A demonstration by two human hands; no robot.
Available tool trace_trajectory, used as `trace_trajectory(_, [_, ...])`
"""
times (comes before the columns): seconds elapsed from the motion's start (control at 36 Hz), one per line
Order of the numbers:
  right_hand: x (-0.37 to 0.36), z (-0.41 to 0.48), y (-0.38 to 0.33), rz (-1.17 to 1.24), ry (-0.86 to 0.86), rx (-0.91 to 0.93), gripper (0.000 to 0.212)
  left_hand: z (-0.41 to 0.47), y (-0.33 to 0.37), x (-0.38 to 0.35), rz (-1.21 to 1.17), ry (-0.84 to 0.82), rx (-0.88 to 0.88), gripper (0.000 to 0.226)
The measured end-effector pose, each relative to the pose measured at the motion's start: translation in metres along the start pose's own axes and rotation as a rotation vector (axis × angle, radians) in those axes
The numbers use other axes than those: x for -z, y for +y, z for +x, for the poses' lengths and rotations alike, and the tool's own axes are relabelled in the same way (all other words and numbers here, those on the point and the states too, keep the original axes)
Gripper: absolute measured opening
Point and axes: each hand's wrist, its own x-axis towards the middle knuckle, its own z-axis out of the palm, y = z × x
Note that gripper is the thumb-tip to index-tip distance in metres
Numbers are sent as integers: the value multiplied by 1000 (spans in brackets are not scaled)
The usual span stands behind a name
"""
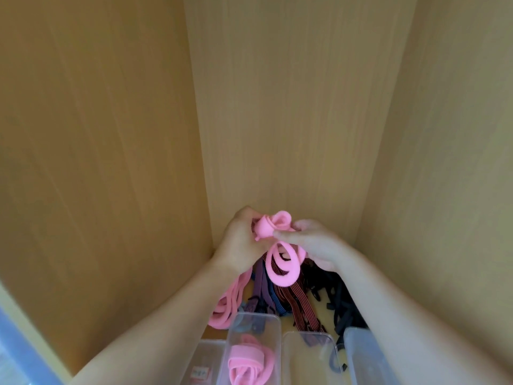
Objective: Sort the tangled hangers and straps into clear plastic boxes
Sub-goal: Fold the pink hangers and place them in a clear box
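Both my hands hold one pink strap (pixel 280 262) up above the pile. My left hand (pixel 241 240) grips its rolled end, and my right hand (pixel 313 241) pinches the strap beside that roll; its loops hang down between my wrists. Below lies a tangle of striped straps (pixel 299 304), black straps (pixel 338 301) and more pink straps (pixel 230 304). A clear plastic box (pixel 273 326) near the bottom holds a coiled pink strap (pixel 247 362).
Wooden cabinet walls close in on the left (pixel 97 162), back (pixel 299 107) and right (pixel 444 162). More clear boxes stand along the bottom edge: one at the left (pixel 205 354), one in the middle (pixel 308 357) and one at the right (pixel 366 354).
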Motion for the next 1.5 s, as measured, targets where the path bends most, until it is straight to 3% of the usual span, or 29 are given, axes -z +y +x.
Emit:
trace_trajectory(0.08, [-2, 4, 4, 55, 67, 4, 26, 0, 0, 0, 24, 72, 8, 38])
trace_trajectory(0.25, [-9, 5, 10, -4, 163, 95, 14, -2, 2, -6, 130, -49, 42, 52])
trace_trajectory(0.33, [-9, 4, 8, -46, 157, 98, 21, -1, 7, -5, 217, -179, 50, 39])
trace_trajectory(0.42, [-7, 4, 7, -99, 161, 94, 19, 1, 11, -6, 122, -267, 76, 14])
trace_trajectory(0.5, [-3, 4, 7, -138, 162, 110, 16, -1, 14, -2, 43, -324, 137, 25])
trace_trajectory(0.56, [-3, 2, 6, -152, 117, 117, 17, 0, 8, 0, 44, -269, 160, 35])
trace_trajectory(0.75, [1, -4, 11, -323, 63, 241, 44, 4, 0, 1, -175, -114, 289, 30])
trace_trajectory(0.86, [-8, -5, 16, -313, -49, 258, 36, 7, -7, -2, -263, -35, 336, 36])
trace_trajectory(0.94, [-14, -5, 18, -272, -119, 267, 47, 4, -4, -4, -364, -64, 334, 23])
trace_trajectory(1.0, [-12, -6, 18, -301, -82, 280, 45, 1, -2, -5, -471, -81, 349, 22])
trace_trajectory(1.11, [-5, -7, 22, -291, 12, 323, 42, 1, -4, -5, -732, -105, 437, 65])
trace_trajectory(1.31, [-5, -2, 35, -226, 64, 398, 63, 0, 6, 0, -797, -190, 388, 64])
trace_trajectory(1.42, [-12, 0, 40, -286, 151, 400, 73, -3, 7, -9, -697, -142, 337, 34])
trace_trajectory(1.5, [-11, -4, 44, -287, 129, 396, 69, -5, 1, -12, -674, -82, 345, 50])
